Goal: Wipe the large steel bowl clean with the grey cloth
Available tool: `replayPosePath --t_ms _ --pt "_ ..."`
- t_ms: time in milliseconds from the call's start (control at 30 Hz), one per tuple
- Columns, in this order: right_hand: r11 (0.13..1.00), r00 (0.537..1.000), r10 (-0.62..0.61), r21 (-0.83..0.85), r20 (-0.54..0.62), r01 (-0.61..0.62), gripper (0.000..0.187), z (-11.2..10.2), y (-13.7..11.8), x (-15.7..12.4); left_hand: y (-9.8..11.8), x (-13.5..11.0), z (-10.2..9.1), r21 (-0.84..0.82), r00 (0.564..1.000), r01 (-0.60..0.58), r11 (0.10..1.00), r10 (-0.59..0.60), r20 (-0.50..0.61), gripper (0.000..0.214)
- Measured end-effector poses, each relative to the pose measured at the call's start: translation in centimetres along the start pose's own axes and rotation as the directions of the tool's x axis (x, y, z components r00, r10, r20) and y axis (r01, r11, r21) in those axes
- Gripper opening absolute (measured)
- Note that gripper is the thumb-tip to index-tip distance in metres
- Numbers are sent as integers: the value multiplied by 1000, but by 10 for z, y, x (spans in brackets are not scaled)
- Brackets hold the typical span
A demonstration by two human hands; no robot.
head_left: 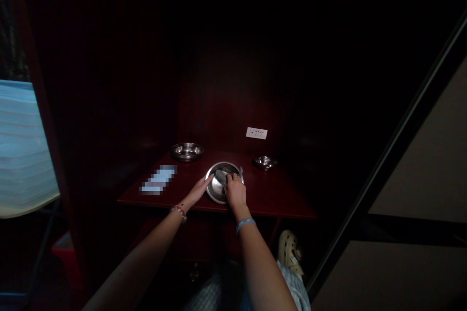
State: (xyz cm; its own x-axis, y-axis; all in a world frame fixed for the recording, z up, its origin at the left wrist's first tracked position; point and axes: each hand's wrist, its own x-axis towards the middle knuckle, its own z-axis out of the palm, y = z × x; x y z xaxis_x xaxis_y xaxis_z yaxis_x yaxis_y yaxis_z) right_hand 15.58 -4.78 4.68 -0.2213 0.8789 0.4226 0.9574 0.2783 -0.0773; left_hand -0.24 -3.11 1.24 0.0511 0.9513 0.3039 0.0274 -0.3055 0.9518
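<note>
A round steel bowl (pixel 218 193) sits at the centre of the view, near the front edge of a dark red desk (pixel 279 192); whether it touches the desktop is unclear. Taking the bowl as the clock's middle, the left hand (pixel 200 189) reaches in from 8 o'clock and grips its rim, thumb over the inner side. The right hand (pixel 236 192) leans over from 4 o'clock, fingers bent inside the bowl and closed on a soft-looking grey item (pixel 220 176) whose material is hard to tell.

The bowl is smooth and shiny, with a pale, flat rim and a bright glare across its inside.

A wider, shallow metal dish (pixel 187 158) stands at 10 o'clock, a smaller metal bowl (pixel 266 164) at 2. At 9 o'clock lies a pale, pixelated patch (pixel 159 180). A white plastic socket plate (pixel 257 133) is on the wall at 1.

Round beads circle the left wrist as a bracelet (pixel 178 212). The right wears a blue band (pixel 245 225) with a small white swoosh. At 5 o'clock, below the desk, is a cream clog (pixel 289 252) pierced with holes.
</note>
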Motion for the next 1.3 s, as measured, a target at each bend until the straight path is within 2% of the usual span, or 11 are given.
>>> replayPosePath --t_ms 300,400,533,667,867,1067,1167,1300 --pt "991 993 -113 74 17 111 39 -2 -4 -4 -2 1 0 60 999 10 998 -8 -38 59" --pt "981 985 -159 126 64 150 39 -6 -6 -7 -3 2 0 51 1000 8 999 -7 -29 59" --pt "965 964 -209 197 162 176 28 -11 -8 -7 -6 3 -1 44 999 8 999 -6 -44 59" --pt "956 954 -255 190 160 224 27 -12 -6 -6 -8 3 -2 43 999 14 999 -13 -42 55" --pt "978 974 -206 56 95 201 36 -10 -2 -5 -11 6 -2 68 999 -1 998 4 -38 52" --pt "995 997 -73 -72 17 74 39 -8 -4 -2 -11 8 -1 37 1000 19 999 -19 4 59" --pt "997 999 -50 -61 19 51 39 -7 -5 -1 -13 8 -1 18 1000 17 1000 -17 21 62" --pt "996 994 -81 49 79 77 33 -9 -3 -2 -18 10 -4 17 999 25 1000 -26 23 63"
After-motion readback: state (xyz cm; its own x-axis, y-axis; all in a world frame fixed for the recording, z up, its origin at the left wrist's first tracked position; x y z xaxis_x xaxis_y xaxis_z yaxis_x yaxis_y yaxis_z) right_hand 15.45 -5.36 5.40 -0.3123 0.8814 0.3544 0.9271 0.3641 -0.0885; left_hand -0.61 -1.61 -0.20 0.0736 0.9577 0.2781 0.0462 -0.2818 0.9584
